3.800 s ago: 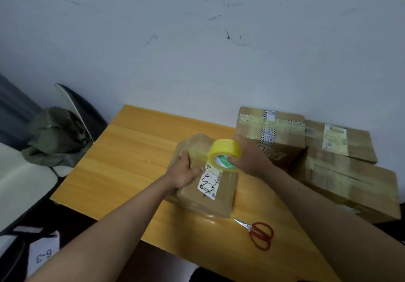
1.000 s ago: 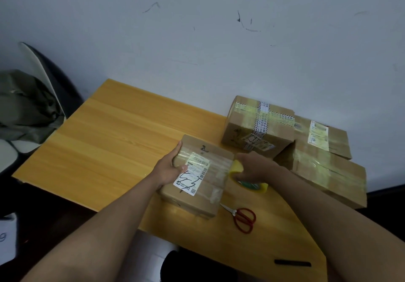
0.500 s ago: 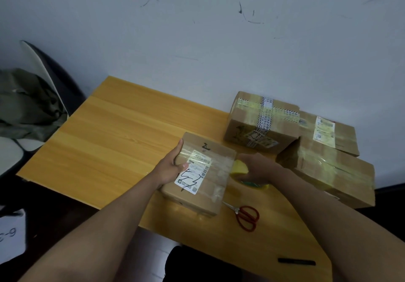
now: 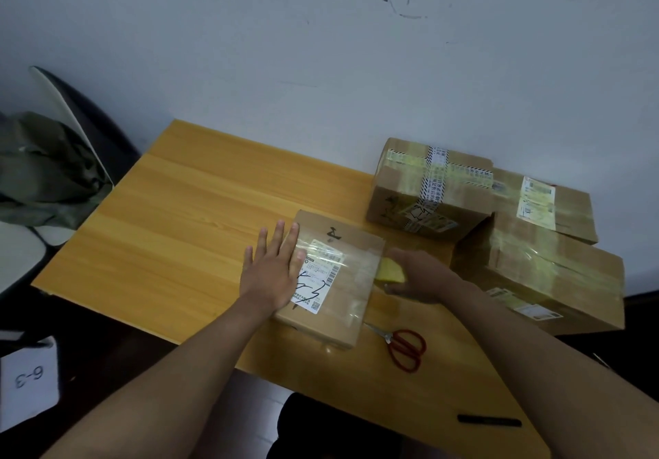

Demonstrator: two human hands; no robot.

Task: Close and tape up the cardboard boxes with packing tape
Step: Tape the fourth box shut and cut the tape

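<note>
While right hand (image 4: 415,276) hides tape roll (image 4: 390,275)

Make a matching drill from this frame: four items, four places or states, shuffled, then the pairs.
Things:
1. left hand
2. right hand
3. scissors
4. black pen

Places or states:
A. lies on the table near its front edge, right of the scissors
B. fingers straight, flat on the small box's left top edge
C. grips the yellow tape roll at the box's right side
D. lies on the table just right of the small box's near corner

Named above: small box, yellow tape roll, table.

Pairs: 1-B, 2-C, 3-D, 4-A
</note>
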